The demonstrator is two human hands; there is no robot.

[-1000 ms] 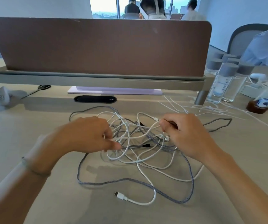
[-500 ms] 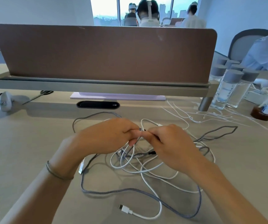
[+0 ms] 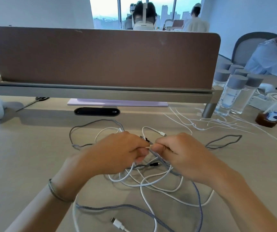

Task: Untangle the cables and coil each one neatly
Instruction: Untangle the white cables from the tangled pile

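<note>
A tangle of cables lies on the beige desk in front of me. White cables (image 3: pixel 151 183) loop through a grey braided cable (image 3: pixel 196 191), and a black plug (image 3: pixel 154 164) sits in the middle. My left hand (image 3: pixel 117 153) and my right hand (image 3: pixel 183 153) meet fingertip to fingertip above the tangle. Both pinch strands of the knot at the same spot, with the grey braided cable running down from my right fingers. A white plug (image 3: pixel 117 223) lies loose near the front edge. Another white plug (image 3: pixel 162 133) rests just behind my hands.
A brown divider panel (image 3: pixel 101 56) on a grey rail blocks the far side. Below it lie a black oval grommet (image 3: pixel 96 111) and a lilac pad (image 3: pixel 117 102). Several water bottles (image 3: pixel 231 94), thin white ties (image 3: pixel 209 121) and a brown cup (image 3: pixel 266 118) stand right. Scissors (image 3: pixel 34 102) lie left.
My hands came together from either side of the tangle and now pinch strands at one point. The pile has been lifted slightly and pulled toward me.
</note>
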